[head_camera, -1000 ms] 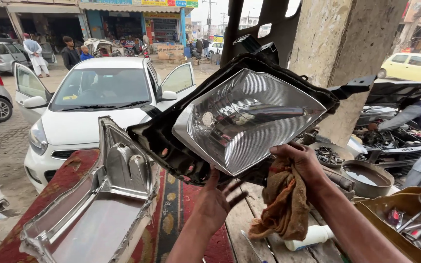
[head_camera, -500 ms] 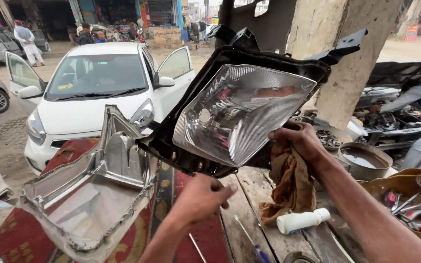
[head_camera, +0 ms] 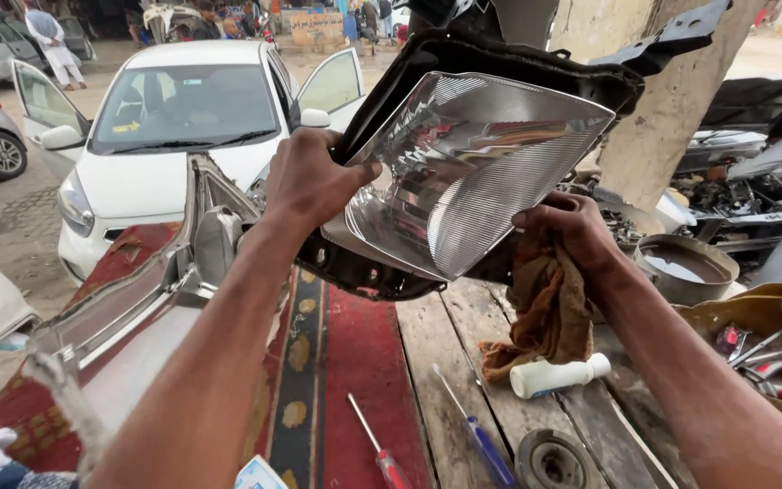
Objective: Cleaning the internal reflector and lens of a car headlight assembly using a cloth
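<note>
Clear headlamp (head_camera: 472, 172), left hand (head_camera: 314, 177) fingers gripping its edge, right hand (head_camera: 567, 231) fingers holding rag (head_camera: 540, 308) beneath

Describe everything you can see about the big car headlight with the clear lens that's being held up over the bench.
The car headlight with clear ribbed lens has a shiny chrome reflector inside and a black plastic housing with mounting tabs around the rim. It is held in the air, tilted, lens facing the camera, above the wooden workbench. The left hand grips its left edge; the right hand supports its lower right corner while clutching a brown rag.
</note>
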